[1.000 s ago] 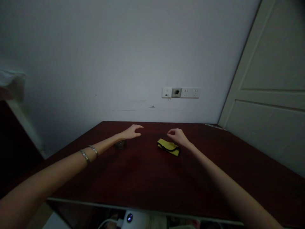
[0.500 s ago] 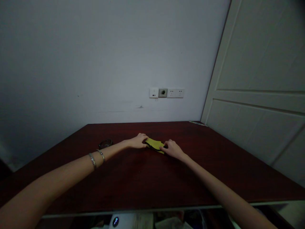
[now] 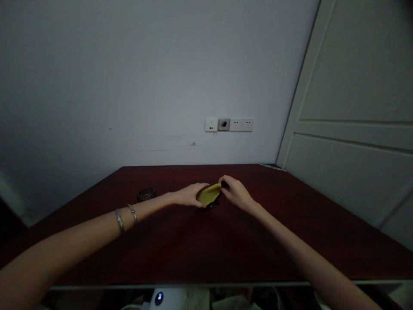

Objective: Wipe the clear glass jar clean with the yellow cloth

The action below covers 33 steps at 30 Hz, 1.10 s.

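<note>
A small yellow cloth piece with black edging (image 3: pixel 209 195) is between my hands above the dark red tabletop (image 3: pixel 193 241). Its exact kind I cannot make out. My left hand (image 3: pixel 190 195) curves round its left end, with thumb below and fingers above. At the upper right corner, my right hand (image 3: pixel 235 191) pinches it, and a black part shows at those fingers. The piece is tilted, its right end higher than its left. Two silver bracelets (image 3: pixel 125 217) circle my left wrist.
A dark round glass dish (image 3: pixel 146 194) sits just behind my left forearm. Below the table's front edge, an open drawer or shelf holds a white device with a lit display (image 3: pixel 159 298) and other items. Wall sockets (image 3: pixel 241 125) are at the back; a white panelled door (image 3: pixel 348 129) stands right.
The yellow piece has gone from lying nearly flat to tilted and bent. My right hand has lifted its corner up and back. My left hand's grip has spread wider round its end.
</note>
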Tool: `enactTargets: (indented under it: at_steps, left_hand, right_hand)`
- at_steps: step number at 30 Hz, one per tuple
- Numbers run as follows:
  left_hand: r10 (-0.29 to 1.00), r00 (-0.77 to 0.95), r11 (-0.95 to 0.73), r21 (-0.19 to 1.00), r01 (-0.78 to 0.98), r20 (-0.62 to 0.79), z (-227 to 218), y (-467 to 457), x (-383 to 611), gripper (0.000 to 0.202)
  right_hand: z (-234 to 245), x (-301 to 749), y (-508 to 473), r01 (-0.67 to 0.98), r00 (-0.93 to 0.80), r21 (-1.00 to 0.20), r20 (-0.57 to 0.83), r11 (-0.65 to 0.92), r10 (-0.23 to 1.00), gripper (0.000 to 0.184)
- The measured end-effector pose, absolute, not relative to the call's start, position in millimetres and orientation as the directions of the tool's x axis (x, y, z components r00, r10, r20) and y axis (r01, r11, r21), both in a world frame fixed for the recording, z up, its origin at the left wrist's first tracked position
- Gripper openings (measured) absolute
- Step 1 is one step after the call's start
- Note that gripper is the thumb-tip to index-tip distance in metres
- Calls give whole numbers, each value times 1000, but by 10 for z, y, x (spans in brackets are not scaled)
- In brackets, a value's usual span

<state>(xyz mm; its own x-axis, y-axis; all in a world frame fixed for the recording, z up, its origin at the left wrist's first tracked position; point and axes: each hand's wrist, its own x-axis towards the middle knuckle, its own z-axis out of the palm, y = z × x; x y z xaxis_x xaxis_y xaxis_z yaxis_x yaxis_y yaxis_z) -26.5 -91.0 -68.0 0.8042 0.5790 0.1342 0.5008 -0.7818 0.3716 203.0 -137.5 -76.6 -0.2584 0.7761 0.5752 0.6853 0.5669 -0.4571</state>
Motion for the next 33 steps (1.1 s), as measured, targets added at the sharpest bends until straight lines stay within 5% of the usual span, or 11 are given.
enactTargets:
  at_steps: [6, 12, 18, 24, 28, 33]
  left_hand:
    - [704, 710, -528, 656, 540, -17, -695, -968, -401, 50]
    - [713, 673, -397, 677, 620, -198, -513, -976, -896, 41]
    - [680, 532, -230, 542, 808, -504, -150, -971, -1724, 27]
    - [644, 317, -93, 341, 936, -696, -216, -1057, -2389, 16]
    - [713, 218, -100, 211, 972, -666, -376, -1067, -2689, 11]
    - [866, 205, -223, 15, 975, -456, -537, -995, -2870, 13]
  right_hand:
    - [-395, 2051, -1390, 574, -142, -529, 687, 625, 713, 10]
    - [-328, 2000, -1193, 446, -110, -638, 657, 628, 746, 17]
    - [-709, 1410, -959, 369, -297, -745, 472, 556, 830, 22]
    - [-1117, 589, -885, 472, -419, -740, 290, 479, 860, 20]
    - [-1207, 209, -896, 592, -489, -644, 191, 485, 851, 19]
    - [-1263, 5, -904, 714, -531, -491, 86, 499, 843, 28]
